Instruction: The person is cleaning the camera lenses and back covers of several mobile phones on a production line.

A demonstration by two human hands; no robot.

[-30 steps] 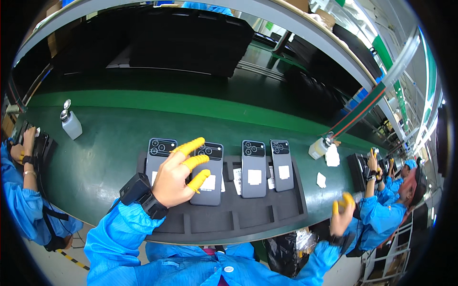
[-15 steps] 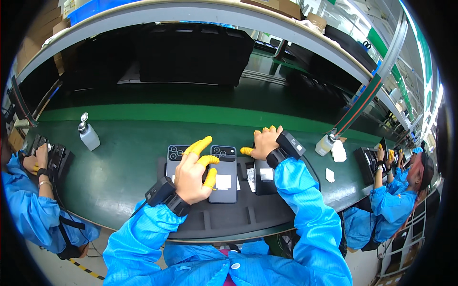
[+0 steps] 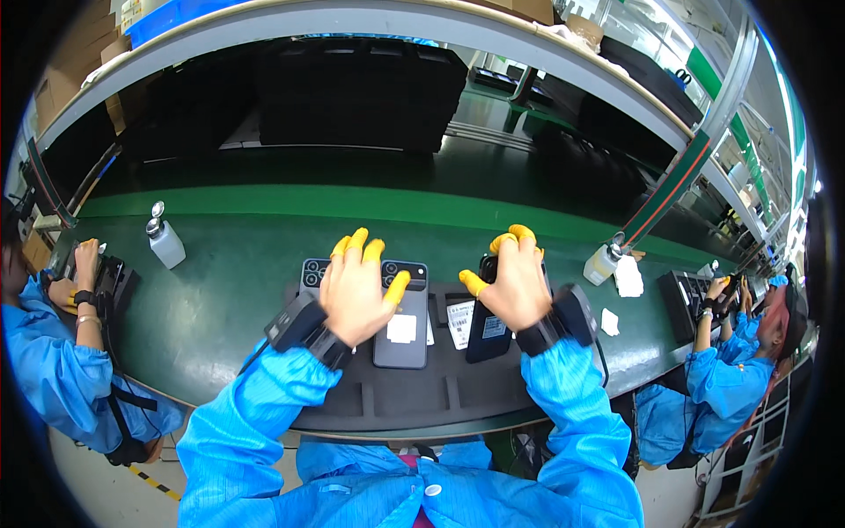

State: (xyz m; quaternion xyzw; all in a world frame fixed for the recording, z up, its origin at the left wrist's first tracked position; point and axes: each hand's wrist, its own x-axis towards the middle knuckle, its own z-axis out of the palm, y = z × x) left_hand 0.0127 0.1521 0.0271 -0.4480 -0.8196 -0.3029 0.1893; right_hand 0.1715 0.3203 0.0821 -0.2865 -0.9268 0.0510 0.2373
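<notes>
My left hand (image 3: 355, 297), yellow finger cots on its fingertips, spreads over two grey smartphones lying side by side. It hides most of the left smartphone (image 3: 311, 275); the middle smartphone (image 3: 398, 352) shows its camera block and a white label. To the right, my right hand (image 3: 518, 292) grips the upper part of a dark smartphone (image 3: 483, 350), thumb by its left side and fingers over the top. That smartphone sits tilted, a label on its back. A white printed label (image 3: 459, 326) lies beside it. All rest in a black foam tray (image 3: 409, 407) with slots.
White pump bottles stand at left (image 3: 165, 245) and right (image 3: 601, 264) on the green bench (image 3: 220, 308). Crumpled white wipes (image 3: 628, 277) lie by the right bottle. A shelf (image 3: 352, 19) spans overhead. Co-workers in blue sit at left (image 3: 62, 370) and right (image 3: 726, 370).
The right smartphone has gone from flat to tilted, with my right hand now around its upper end. My left hand has shifted slightly up, its fingers straighter. The view has moved a little.
</notes>
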